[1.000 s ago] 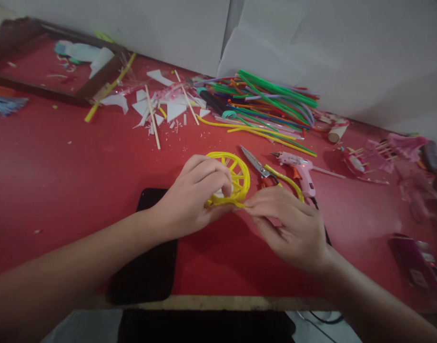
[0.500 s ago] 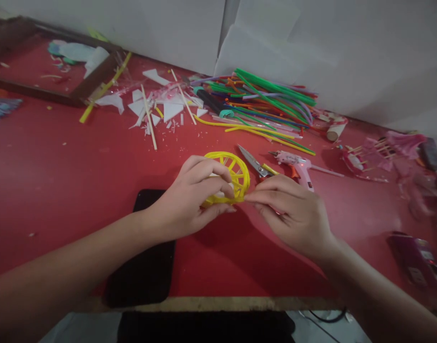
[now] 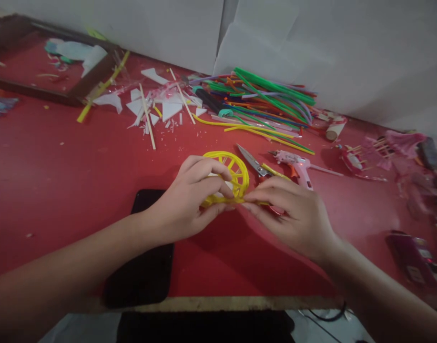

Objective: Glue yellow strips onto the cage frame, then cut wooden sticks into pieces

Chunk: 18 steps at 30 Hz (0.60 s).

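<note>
A small yellow wheel (image 3: 246,175) with spokes, made of what looks like fuzzy pipe cleaner, is tilted between my hands above the red table. My left hand (image 3: 200,195) closes around its left side, with fingers over the face and thumb below. A white part shows behind these fingers. My right hand (image 3: 293,214) pinches a yellow pipe cleaner (image 3: 264,203) at the lower right of the rim; its short end shows between the fingers. Just beyond that hand lie open-bladed scissors (image 3: 251,158), their handles partly hidden by it.
A pink glue gun (image 3: 299,166) lies right of the scissors. Behind are a pile of coloured pipe cleaners (image 3: 271,102), a dark-handled cutter (image 3: 209,101), white scraps (image 3: 171,110) and sticks. A black flat slab (image 3: 143,276) lies under my left forearm, near the table edge.
My right fingers have shifted slightly along the lower rim, and a yellow strand end now shows under them. My left hand keeps its hold on the wheel.
</note>
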Motion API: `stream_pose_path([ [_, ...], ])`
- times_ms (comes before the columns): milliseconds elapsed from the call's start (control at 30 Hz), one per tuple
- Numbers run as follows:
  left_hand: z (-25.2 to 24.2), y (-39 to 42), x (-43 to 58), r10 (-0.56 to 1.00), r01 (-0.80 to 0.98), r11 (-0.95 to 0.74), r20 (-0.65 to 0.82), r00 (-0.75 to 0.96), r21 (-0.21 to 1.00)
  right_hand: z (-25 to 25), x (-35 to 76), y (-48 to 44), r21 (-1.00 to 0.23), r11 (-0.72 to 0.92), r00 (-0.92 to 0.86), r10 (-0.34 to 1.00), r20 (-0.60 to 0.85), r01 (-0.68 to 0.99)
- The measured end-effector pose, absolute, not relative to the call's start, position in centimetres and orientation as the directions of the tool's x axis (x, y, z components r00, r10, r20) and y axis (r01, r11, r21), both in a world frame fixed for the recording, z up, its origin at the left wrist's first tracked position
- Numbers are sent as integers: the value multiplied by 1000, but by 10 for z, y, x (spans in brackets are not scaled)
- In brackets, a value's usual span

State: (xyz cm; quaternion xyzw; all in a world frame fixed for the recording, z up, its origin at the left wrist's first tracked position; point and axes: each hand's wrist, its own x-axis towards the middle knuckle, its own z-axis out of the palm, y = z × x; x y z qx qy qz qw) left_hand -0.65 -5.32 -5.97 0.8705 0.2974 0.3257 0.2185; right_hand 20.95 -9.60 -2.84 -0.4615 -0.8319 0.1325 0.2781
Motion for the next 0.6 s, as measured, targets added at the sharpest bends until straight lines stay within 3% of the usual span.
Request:
stream_pose_path([
  [200, -57, -54, -6, 675, 390, -709, 406, 616, 587, -21, 200, -99, -508, 415, -340, 910, 239, 754],
  [400, -59, -53, -6, 658, 358, -721, 426, 621, 594, -21, 203, -94, -519, 432, -374, 901, 218, 737],
  [600, -60, -51, -7, 652, 339, -722, 429, 626, 603, -22, 207, -90, -616, 320, -291, 945, 151, 720],
])
